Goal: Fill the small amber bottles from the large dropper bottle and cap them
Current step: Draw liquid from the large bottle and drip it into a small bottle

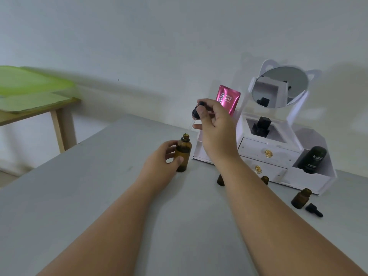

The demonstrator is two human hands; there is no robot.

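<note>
Progress looks early. Your left hand grips the big bottle, open and upright on the worktop. Your right hand pinches its dropper just above the neck.

Three small bottles stand near the organiser: the first and second show bare necks, and the third is half hidden behind your arm. I cannot tell if any holds liquid. A loose cap lies beside the first, so filling and capping seem left.

The sachet reads "RETINOL BRIGHT" and the tube reads "Kahf".

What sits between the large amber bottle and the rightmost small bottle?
Head view: the right forearm crosses there, one small amber bottle left of it, another right.
</note>
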